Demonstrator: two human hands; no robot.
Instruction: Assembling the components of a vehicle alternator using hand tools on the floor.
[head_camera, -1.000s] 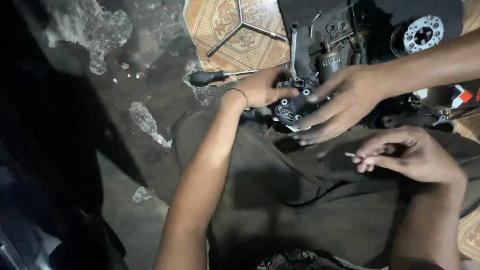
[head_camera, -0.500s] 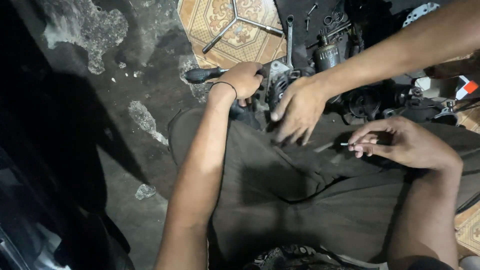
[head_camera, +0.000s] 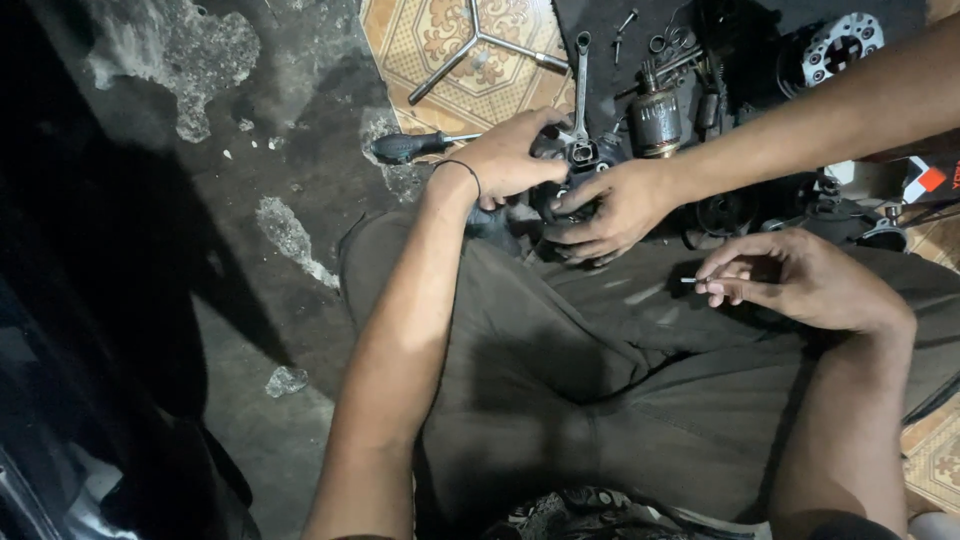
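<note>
My left hand (head_camera: 505, 160) grips a dark metal engine part (head_camera: 575, 180) that rests by my knee, a thin band on the wrist. Another person's hand (head_camera: 610, 205) reaches in from the upper right and holds the same part from the other side. My right hand (head_camera: 790, 280) hovers over my lap to the right, pinching a small thin metal pin (head_camera: 695, 280) between the fingertips. I sit on the floor in dark olive trousers (head_camera: 600, 400).
A black-handled screwdriver (head_camera: 415, 146) lies on the concrete left of my left hand. A three-arm wrench (head_camera: 480, 45) rests on patterned tile. A spanner (head_camera: 581, 80), a cylindrical motor part (head_camera: 655, 122) and a round stator (head_camera: 840, 45) lie on a dark mat.
The view has shifted slightly. The other person's hand has slid left and closer onto the engine part. My right hand stays over my lap with the pin.
</note>
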